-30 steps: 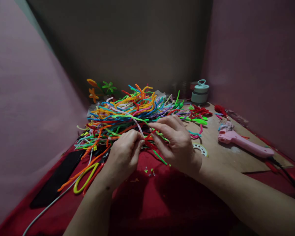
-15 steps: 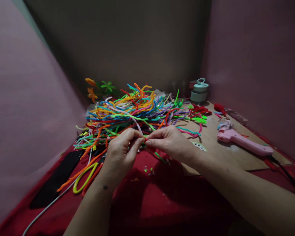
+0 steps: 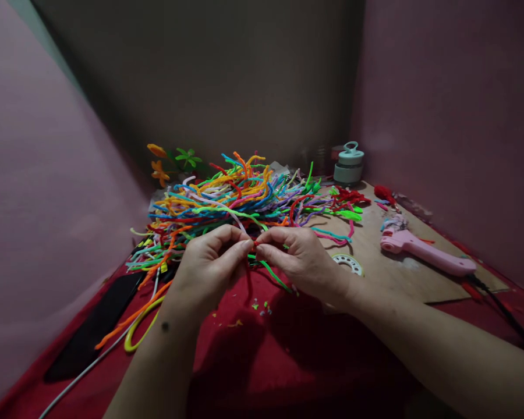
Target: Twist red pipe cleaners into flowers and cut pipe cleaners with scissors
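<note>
Between the fingertips of both hands is a small red pipe cleaner [image 3: 255,244], mostly hidden by the fingers. My left hand [image 3: 212,265] pinches it from the left with thumb and index finger. From the other side my right hand [image 3: 294,256] pinches it the same way, the fingertips almost meeting. Just behind the hands lies a big heap of pipe cleaners [image 3: 227,201] in many colours. One pale strand from there reaches down close to my left fingertips; whether it is held, I cannot tell. Beneath my right hand a green pipe cleaner [image 3: 275,276] slants over the red cloth.
A pink glue gun [image 3: 428,251] with a black cord lies right on a tan board [image 3: 375,279], near a white reel [image 3: 348,263]. A mint jar [image 3: 348,164] stands behind. At left are a black phone [image 3: 91,329], a white cable and yellow-handled scissors [image 3: 133,337]. Walls rise on both sides.
Both hands stay pinched together, with the fingertips slightly farther apart and more red showing between them. The whole view has shifted a little, uncovering more of the white reel.
</note>
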Action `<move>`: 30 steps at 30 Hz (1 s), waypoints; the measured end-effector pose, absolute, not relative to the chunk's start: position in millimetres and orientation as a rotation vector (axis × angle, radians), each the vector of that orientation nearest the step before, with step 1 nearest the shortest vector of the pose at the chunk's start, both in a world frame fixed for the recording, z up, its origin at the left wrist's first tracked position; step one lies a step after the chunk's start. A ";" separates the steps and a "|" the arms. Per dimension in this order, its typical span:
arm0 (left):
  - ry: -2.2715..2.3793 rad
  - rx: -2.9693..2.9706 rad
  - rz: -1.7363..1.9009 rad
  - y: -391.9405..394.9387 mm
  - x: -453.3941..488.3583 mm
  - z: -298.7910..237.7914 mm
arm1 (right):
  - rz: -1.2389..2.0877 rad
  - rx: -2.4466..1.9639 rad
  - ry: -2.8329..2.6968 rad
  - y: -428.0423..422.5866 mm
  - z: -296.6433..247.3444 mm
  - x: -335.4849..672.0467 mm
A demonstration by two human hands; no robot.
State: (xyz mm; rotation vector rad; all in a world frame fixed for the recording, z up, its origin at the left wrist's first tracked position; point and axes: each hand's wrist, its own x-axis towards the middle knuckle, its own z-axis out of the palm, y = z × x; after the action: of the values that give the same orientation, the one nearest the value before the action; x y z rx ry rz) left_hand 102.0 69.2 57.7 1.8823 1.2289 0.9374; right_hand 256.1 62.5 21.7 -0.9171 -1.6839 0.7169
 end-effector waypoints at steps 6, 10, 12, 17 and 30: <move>1.160 1.681 0.990 73.1 106.4 50.7 | 1.171 -0.883 -1.491 66.9 17.8 251.7; 1.198 1.714 1.042 70.9 111.2 48.8 | 1.323 -0.849 -1.451 70.0 16.0 251.4; 1.244 1.778 1.051 70.6 112.3 47.9 | 1.335 -0.886 -1.461 70.6 15.7 252.2; 1.330 1.993 1.022 72.4 107.8 44.9 | 1.295 -0.978 -1.523 68.9 19.4 253.2; 1.255 1.849 1.017 73.1 104.2 43.8 | 1.518 -0.866 -1.399 67.4 24.4 255.2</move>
State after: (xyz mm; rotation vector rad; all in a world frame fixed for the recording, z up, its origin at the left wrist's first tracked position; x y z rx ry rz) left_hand 104.2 73.1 43.8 1.8491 1.2551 1.0175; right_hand 255.2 67.4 24.4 -0.8658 -1.3989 1.5181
